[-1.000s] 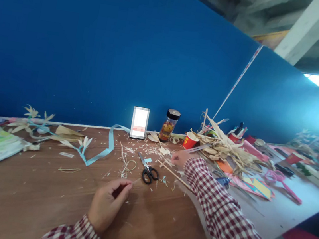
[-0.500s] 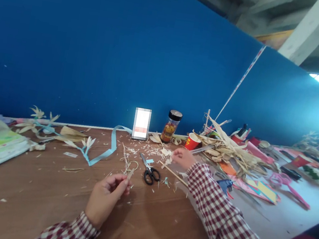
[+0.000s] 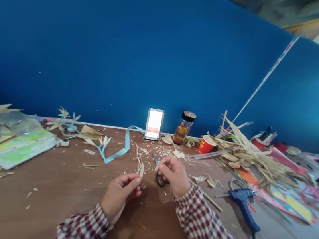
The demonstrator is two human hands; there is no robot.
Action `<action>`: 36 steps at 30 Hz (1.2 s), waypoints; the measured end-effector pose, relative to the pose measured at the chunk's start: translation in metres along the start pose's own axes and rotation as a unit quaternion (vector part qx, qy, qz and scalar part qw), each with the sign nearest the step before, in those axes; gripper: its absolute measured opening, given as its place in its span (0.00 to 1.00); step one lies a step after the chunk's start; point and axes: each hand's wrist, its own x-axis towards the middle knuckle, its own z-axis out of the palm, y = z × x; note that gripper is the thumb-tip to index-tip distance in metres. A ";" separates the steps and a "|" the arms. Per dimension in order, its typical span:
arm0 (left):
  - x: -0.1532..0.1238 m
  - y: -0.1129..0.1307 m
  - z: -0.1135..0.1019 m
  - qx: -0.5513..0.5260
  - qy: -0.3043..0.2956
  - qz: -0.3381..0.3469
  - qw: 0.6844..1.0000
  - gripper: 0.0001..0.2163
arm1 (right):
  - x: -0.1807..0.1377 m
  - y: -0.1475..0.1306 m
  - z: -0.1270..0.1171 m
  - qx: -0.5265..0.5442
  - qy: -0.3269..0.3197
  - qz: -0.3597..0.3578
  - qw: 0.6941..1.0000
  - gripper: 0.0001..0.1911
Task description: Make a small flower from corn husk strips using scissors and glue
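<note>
My left hand (image 3: 121,194) pinches a small pale corn husk piece (image 3: 141,170) upright between thumb and fingers. To its right, my right hand (image 3: 175,175) is closed at the fingertips on what looks like another small husk piece (image 3: 157,167), mostly covered by the fingers. Beneath the right hand lie scissors with black handles (image 3: 160,180), partly hidden. A thin loop of pale fibre (image 3: 147,167) rests just beyond the left fingertips. Husk shreds (image 3: 154,150) are scattered over the brown table (image 3: 73,207) in front of both hands.
A blue glue gun (image 3: 244,203) and a thin stick (image 3: 208,196) lie right of my right arm. Behind stand a lidded jar (image 3: 184,129), a red paper cup (image 3: 207,144) and a husk pile (image 3: 233,147). Light-blue ribbon (image 3: 127,142) and a painted board (image 3: 21,150) lie left.
My right hand has come back from the husk scraps toward my left hand, now over the scissors. My left hand keeps its husk piece. The view has turned right.
</note>
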 end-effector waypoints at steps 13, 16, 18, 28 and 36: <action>-0.002 -0.004 0.001 0.042 -0.011 -0.010 0.999 0.12 | -0.022 0.001 0.039 0.100 -0.013 -0.008 0.995 0.04; -0.002 -0.004 0.001 0.048 -0.014 -0.004 0.999 0.12 | -0.024 -0.001 0.040 0.071 -0.003 -0.020 0.997 0.02; -0.002 -0.005 0.000 0.051 -0.023 -0.005 0.998 0.12 | -0.025 -0.001 0.041 0.063 -0.004 -0.021 0.998 0.02; 0.000 -0.008 0.000 0.064 -0.019 0.002 0.998 0.10 | -0.027 0.001 0.043 0.059 -0.014 -0.015 0.998 0.02; -0.002 -0.008 -0.001 0.070 -0.019 0.009 0.997 0.09 | -0.026 0.002 0.044 0.066 -0.014 -0.012 0.998 0.02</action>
